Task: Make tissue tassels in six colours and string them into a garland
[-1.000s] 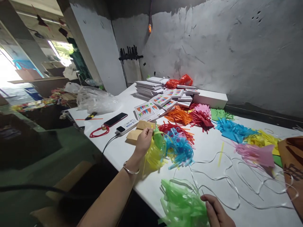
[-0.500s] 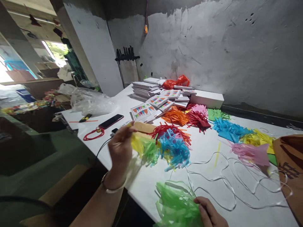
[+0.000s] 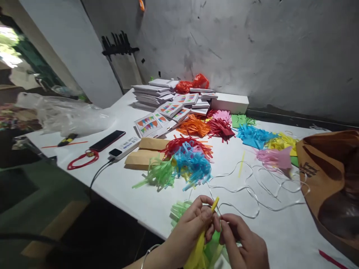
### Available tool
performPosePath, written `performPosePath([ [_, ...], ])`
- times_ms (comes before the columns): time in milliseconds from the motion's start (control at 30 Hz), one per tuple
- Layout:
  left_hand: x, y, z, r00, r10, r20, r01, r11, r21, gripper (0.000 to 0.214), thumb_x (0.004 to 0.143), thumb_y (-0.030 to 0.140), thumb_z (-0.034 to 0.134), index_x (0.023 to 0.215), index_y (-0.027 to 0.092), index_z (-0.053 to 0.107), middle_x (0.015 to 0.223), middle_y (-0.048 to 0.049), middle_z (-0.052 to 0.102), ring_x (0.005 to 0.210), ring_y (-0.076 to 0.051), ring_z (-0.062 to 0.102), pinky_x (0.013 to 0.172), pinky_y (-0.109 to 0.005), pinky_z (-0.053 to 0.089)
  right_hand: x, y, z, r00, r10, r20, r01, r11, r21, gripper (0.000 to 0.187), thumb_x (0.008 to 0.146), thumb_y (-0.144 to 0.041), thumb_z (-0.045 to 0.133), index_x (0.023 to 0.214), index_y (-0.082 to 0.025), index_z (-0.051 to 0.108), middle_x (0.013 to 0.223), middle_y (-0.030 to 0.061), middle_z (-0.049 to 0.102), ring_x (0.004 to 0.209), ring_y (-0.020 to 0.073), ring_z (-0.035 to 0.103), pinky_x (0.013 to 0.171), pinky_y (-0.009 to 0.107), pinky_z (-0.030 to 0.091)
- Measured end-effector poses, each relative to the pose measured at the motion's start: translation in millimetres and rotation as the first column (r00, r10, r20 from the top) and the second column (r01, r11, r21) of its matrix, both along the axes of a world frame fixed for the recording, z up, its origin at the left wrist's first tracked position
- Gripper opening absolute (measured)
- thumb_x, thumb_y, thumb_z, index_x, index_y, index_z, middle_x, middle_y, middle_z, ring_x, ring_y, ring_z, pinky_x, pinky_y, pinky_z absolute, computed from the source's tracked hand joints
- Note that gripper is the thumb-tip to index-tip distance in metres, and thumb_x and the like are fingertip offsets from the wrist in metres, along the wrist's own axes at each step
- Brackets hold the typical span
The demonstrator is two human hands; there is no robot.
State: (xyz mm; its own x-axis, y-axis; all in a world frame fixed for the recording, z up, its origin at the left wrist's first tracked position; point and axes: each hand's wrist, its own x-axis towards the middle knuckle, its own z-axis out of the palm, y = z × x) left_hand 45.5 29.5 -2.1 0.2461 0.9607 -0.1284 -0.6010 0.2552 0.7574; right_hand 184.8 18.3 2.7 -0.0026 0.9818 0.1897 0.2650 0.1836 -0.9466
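Note:
My left hand is closed around a yellow tissue-paper tassel; its folded top sticks up past my thumb and its fringe hangs below. Close against it, my right hand pinches the white cord between thumb and fingertips. Green tassel strips show behind and below both hands, partly hidden by them. Beyond the hands lies a pile of tassels, with a green one, a blue one and a red one.
Loose cord loops over the white table to the right, near a brown bag. Farther back lie more tassels, printed cards and a white box. A phone and plastic bag are left.
My left hand has brought the yellow tassel from the pile down to my right hand. The right hand now pinches the cord beside it. The view has shifted right and downward.

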Motion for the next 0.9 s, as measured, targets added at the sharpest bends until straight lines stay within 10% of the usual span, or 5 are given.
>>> performPosePath([
  [600,3.0,-1.7,-2.1,0.999,-0.008,-0.046,0.006,0.999,-0.049,0.037,0.087,0.047,0.071,0.096,0.020,0.048,0.068,0.0020,0.066,0.045,-0.004,0.042,0.046,-0.016,0.029,8.3,2.7,2.7,0.988,0.064,0.139,-0.068,0.997,0.025,0.036,0.097,-0.044,0.048,0.075,-0.020,0.064,0.052,-0.0046,0.044,0.043,0.0088,0.037,0.041,0.022,0.025],
  [767,-4.2,-4.6,-5.4,0.944,0.057,-0.325,-0.018,0.992,0.121,0.027,0.093,0.044,0.064,0.091,0.019,0.053,0.073,-0.0011,0.068,0.055,-0.007,0.050,0.054,-0.018,0.036,14.1,2.4,3.2,0.970,0.130,0.205,-0.141,0.989,0.040,0.033,0.097,-0.042,0.048,0.078,-0.021,0.065,0.054,-0.0042,0.048,0.046,0.0097,0.041,0.048,0.022,0.031],
  [900,-12.4,-9.2,-7.6,0.744,0.224,-0.630,0.088,0.901,0.424,0.013,0.098,0.029,0.055,0.098,0.020,0.064,0.084,-0.0050,0.070,0.075,-0.014,0.064,0.067,-0.023,0.047,18.5,3.4,3.4,0.977,0.169,0.127,-0.154,0.981,-0.121,0.035,0.097,-0.050,0.049,0.083,-0.022,0.066,0.058,-0.0020,0.054,0.051,0.0115,0.048,0.047,0.022,0.032],
])
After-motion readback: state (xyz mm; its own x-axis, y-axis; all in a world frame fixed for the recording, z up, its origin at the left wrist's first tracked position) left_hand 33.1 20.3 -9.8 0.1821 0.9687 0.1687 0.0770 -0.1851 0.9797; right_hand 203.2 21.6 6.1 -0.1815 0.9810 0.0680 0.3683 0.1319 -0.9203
